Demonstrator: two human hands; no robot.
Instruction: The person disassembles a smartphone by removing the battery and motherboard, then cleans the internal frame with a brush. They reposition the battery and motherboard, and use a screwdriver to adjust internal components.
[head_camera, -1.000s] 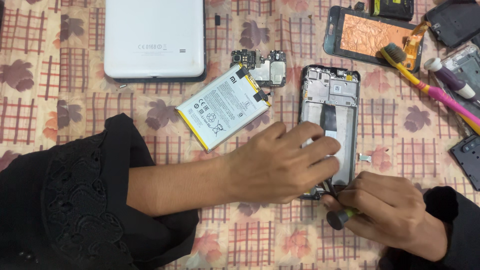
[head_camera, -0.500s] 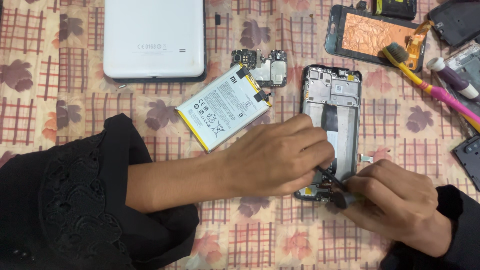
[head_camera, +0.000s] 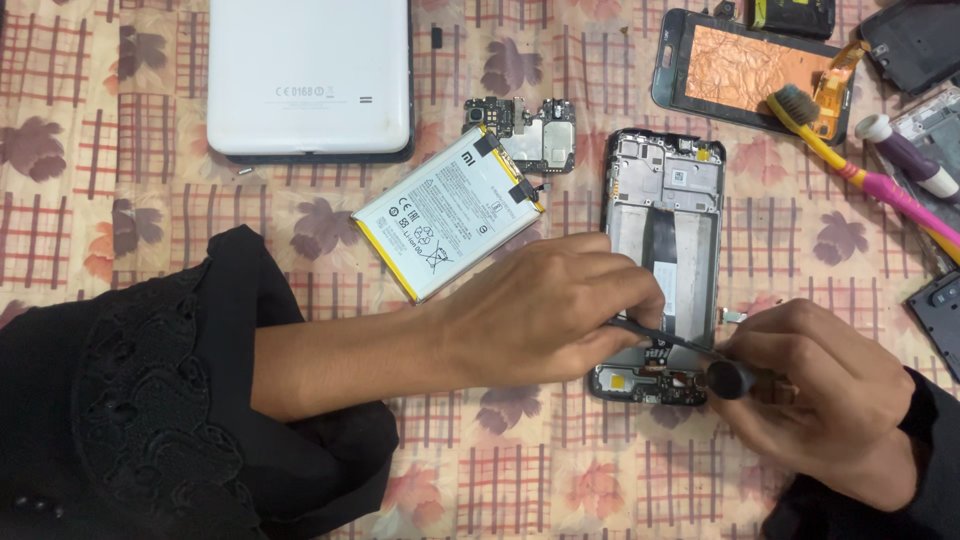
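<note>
Your left hand (head_camera: 545, 310) lay palm down across the lower part of the opened phone frame (head_camera: 665, 225), with its fingers curled over the frame's left edge and pressing it on the patterned cloth (head_camera: 130, 130). It grasped nothing else; it only held the frame steady. Your right hand (head_camera: 820, 395) was closed around the dark handle of a thin screwdriver (head_camera: 700, 365), and the narrow shaft pointed to the left, toward the small board at the bottom end of the frame. I could not tell if the tip touched a screw, because your left fingers hid that place.

The frame was upright in the view, with the metal plate at its top end uncovered. Just beside it, on the left, 1 white battery (head_camera: 450, 212) with a yellow edge lay tilted on the cloth. A small circuit board (head_camera: 525, 130) was near the upper corner of the battery. Above them was a white back cover (head_camera: 310, 75). At the upper right, a screen with copper foil (head_camera: 745, 65) and a pink and yellow toothbrush (head_camera: 855, 170) lay apart from your hands.
</note>
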